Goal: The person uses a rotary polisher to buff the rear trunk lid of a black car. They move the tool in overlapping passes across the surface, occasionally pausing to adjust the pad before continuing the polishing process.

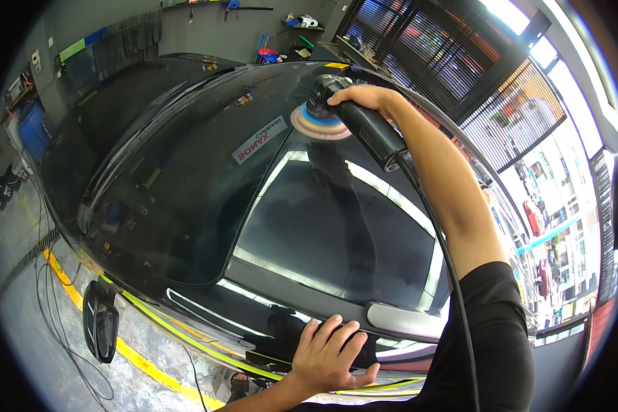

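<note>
My right hand is wrapped around the front of a black corded polisher. The polisher's round pad, striped blue, white and pinkish, lies against the glossy black car roof, close to the top edge of the windscreen. The right arm reaches across to the far side, and the polisher's cord hangs down along it. My left hand rests on the near edge of the roof, palm down with fingers spread, holding nothing. The underside of the pad is hidden.
A side mirror juts out on the near side. Yellow-green tape runs along the car's near edge. Loose cables lie on the floor by a yellow line. Cloths hang on the back wall; slatted shutters stand at the far right.
</note>
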Motion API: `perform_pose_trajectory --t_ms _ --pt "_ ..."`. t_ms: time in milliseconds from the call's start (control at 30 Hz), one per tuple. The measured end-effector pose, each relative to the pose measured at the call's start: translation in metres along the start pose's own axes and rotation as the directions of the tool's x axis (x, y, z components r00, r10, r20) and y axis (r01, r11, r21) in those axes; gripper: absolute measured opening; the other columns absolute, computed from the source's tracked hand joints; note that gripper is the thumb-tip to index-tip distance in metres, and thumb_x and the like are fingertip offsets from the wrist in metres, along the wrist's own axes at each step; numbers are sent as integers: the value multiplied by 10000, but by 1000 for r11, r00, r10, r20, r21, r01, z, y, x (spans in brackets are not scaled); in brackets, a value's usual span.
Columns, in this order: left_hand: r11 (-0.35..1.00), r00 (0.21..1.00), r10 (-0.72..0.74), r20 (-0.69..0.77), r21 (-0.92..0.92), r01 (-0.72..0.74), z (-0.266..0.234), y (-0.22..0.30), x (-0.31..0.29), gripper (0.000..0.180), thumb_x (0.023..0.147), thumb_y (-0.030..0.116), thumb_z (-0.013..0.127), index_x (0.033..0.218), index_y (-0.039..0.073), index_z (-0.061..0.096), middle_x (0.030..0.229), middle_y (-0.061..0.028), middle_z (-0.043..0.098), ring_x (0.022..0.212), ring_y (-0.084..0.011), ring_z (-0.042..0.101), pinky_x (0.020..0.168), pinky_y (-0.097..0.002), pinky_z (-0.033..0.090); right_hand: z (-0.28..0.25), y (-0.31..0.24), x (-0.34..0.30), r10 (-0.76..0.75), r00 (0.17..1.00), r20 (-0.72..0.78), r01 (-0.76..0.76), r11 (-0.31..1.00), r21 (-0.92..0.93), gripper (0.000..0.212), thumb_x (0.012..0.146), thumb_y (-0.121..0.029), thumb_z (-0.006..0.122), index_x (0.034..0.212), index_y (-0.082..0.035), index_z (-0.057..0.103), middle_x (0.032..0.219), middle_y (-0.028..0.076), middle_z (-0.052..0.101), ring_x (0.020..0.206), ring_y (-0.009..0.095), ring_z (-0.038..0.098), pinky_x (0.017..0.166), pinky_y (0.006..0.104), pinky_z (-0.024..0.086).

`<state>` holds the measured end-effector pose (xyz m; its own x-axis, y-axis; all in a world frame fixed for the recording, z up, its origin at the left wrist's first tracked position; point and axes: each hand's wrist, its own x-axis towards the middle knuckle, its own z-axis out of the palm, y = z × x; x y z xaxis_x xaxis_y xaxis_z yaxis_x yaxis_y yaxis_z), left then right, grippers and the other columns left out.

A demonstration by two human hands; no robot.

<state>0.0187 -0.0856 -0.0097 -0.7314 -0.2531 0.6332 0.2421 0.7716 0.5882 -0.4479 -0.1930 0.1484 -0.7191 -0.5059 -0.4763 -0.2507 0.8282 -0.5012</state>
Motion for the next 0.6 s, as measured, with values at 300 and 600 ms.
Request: perform_pose_trajectory --t_ms 300,600 --pt "999 997 36 -63 -22 -37 1 -1 0 503 780 589 729 973 124 744 1080 -70 722 1064 -317 683 955 -511 480 23 -9 -41 44 999 13 -44 999 0 699 771 -540 797 1262 -56 682 1058 156 738 781 246 729 687 410 566" --pt "999 997 0 -75 -43 -3 2 4 3 507 769 574 736 988 116 752 1074 -65 726 1055 -313 689 965 -516 482 30 -18 -59 57 998 0 -57 998 -30 715 771 -535 807 1280 -51 676 1079 144 746 822 246 747 733 404 594"
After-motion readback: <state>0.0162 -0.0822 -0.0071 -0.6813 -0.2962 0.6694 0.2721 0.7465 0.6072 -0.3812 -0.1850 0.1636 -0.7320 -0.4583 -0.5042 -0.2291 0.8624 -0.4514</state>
